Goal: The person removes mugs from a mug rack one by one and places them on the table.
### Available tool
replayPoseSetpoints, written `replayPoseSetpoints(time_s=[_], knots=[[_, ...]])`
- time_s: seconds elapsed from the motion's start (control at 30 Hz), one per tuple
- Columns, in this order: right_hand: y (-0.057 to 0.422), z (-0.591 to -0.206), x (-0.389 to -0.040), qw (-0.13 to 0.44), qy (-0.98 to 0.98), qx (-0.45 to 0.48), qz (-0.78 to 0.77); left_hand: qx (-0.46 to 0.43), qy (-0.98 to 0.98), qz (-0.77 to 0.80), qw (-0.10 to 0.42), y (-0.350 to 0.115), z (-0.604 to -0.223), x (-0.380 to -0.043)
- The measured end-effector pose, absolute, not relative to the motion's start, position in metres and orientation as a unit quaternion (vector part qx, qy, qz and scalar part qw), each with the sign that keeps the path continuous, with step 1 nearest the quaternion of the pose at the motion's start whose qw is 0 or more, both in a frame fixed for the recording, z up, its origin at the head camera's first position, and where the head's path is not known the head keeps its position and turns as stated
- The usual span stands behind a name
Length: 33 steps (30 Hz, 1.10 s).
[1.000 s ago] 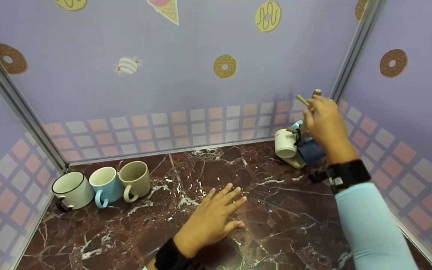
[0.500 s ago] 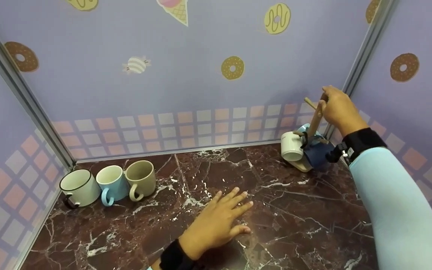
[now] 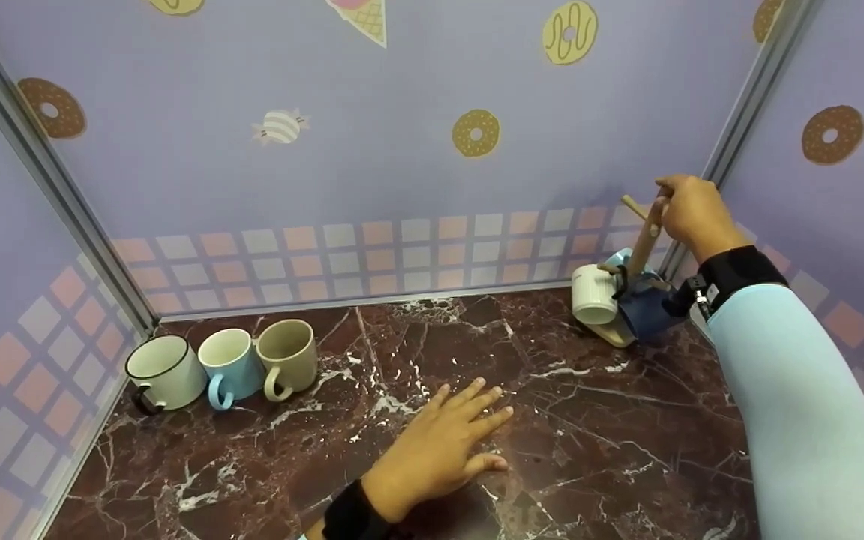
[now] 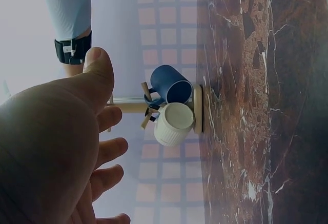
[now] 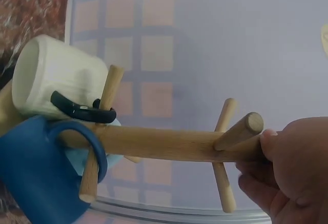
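Note:
A wooden mug tree (image 5: 159,143) stands in the back right corner, with my right hand (image 3: 698,214) gripping the top of its post. On its lower pegs hang a white mug (image 3: 593,294) with a black handle, a dark blue mug (image 3: 646,311) and a light blue mug (image 3: 622,259), mostly hidden behind the post. The upper pegs (image 5: 225,185) carry nothing. Fingers spread, my left hand (image 3: 439,450) is held low over the middle of the counter, palm down; whether it touches the surface I cannot tell.
At the left stand a white mug (image 3: 166,379) with a black rim, a light blue mug (image 3: 233,367) and a beige mug (image 3: 289,356) in a row, upright. Purple walls (image 3: 372,172) enclose the dark red marbled counter (image 3: 267,472) on three sides.
My right hand has shifted from beside the upper pegs to the top of the post and grips it. The left hand keeps its pose, and the head view has turned slightly.

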State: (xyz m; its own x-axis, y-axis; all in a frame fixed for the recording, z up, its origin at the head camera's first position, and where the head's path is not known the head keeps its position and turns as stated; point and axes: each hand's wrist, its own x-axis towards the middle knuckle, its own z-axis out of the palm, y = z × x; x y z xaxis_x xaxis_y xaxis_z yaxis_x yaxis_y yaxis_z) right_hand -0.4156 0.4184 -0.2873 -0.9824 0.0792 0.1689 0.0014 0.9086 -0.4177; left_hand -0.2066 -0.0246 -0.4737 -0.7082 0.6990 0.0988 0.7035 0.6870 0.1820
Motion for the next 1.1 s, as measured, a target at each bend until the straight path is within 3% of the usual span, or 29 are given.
replayPoseSetpoints(time_s=[0.63, 1.1], knots=[[0.414, -0.292, -0.414, 0.160, -0.959, -0.012, 0.232, -0.382, -0.920, -0.080, 0.020, -0.027, -0.473, -0.208], [0.400, -0.292, -0.415, 0.157, -0.950, -0.072, 0.261, -0.365, -0.927, -0.080, 0.008, -0.029, -0.474, -0.209]])
